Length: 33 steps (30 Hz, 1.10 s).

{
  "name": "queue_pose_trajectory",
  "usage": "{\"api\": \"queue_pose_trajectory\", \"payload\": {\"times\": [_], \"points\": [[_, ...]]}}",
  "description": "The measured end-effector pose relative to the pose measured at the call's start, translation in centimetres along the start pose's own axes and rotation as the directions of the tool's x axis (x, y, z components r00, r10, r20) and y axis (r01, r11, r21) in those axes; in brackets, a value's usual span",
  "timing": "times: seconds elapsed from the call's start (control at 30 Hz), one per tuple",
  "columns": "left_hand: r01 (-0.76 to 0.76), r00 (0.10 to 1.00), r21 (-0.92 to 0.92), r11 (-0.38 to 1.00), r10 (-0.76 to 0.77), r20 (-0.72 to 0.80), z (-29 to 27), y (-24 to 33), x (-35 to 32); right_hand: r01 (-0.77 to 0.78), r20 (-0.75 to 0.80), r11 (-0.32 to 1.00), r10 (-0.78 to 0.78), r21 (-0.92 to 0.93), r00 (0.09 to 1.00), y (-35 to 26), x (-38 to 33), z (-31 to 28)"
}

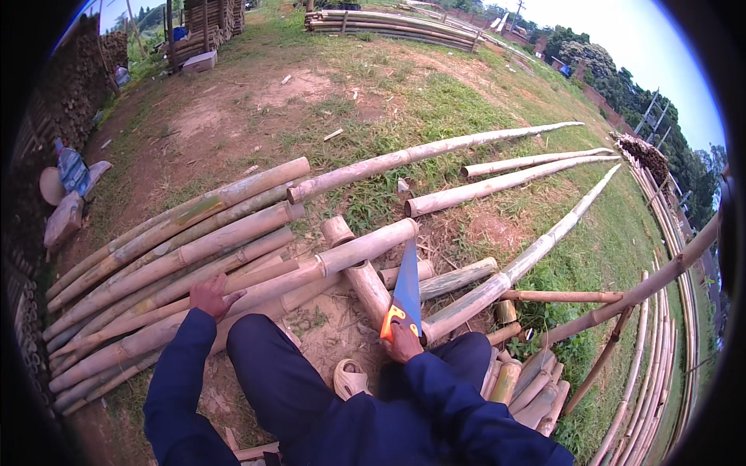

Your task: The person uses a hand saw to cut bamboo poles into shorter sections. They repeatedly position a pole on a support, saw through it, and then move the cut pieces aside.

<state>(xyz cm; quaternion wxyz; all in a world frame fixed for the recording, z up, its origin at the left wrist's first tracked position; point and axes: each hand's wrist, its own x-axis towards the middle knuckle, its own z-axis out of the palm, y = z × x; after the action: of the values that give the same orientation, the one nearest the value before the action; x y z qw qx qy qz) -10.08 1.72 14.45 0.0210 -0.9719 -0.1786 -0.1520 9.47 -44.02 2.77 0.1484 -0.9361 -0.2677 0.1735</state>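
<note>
My right hand (pixel 402 342) grips the orange handle of a hand saw (pixel 406 291); its blue blade points up and away, its tip at the cut end of a thick bamboo pole (pixel 365 247). That pole lies across a short bamboo piece (pixel 365 281) and runs left under my left hand (pixel 211 295), which rests flat on it with fingers spread. Both arms wear dark blue sleeves. My knee and a sandalled foot (pixel 350 379) sit between the two hands on bare dirt.
A pile of long bamboo poles (pixel 171 248) lies to my left. More poles (pixel 497 182) stretch away over grass ahead and right. Short cut pieces (pixel 528 384) lie by my right leg. Stacked poles (pixel 660 373) curve along the right edge; bags (pixel 70 186) sit far left.
</note>
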Motion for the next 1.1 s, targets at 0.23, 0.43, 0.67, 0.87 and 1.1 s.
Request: {"api": "queue_pose_trajectory", "payload": {"times": [0.23, 0.43, 0.67, 0.87, 1.1], "points": [[-0.031, 0.997, -0.036, 0.999, 0.033, 0.066, -0.3, 0.9, -2.3, 0.616, -0.501, 0.741, -0.653, -0.266, 0.568, -15.4, 2.8, -13.2], [-0.052, 0.983, 0.011, 0.999, 0.049, 0.177, -1.4, 0.4, -3.0, 0.74, 0.063, 0.586, -0.768, -0.33, 0.637, -25.1, 7.5, -12.0], [-0.089, 0.973, 0.002, 0.996, 0.086, 0.214, -1.4, -0.8, -3.0, 0.847, -0.105, 0.494, -0.869, -0.198, 0.483, -24.0, 9.8, -8.8], [-0.078, 0.963, -0.053, 0.996, 0.089, 0.255, -1.3, 1.7, -1.8, 0.843, -0.059, 0.507, -0.861, -0.181, 0.505, -22.2, 10.9, -9.5], [-0.046, 0.965, -0.036, 0.998, 0.054, 0.256, -2.0, 2.2, -1.9, 0.841, -0.094, 0.53, -0.848, -0.106, 0.522, -22.5, 10.0, -10.7]]}}
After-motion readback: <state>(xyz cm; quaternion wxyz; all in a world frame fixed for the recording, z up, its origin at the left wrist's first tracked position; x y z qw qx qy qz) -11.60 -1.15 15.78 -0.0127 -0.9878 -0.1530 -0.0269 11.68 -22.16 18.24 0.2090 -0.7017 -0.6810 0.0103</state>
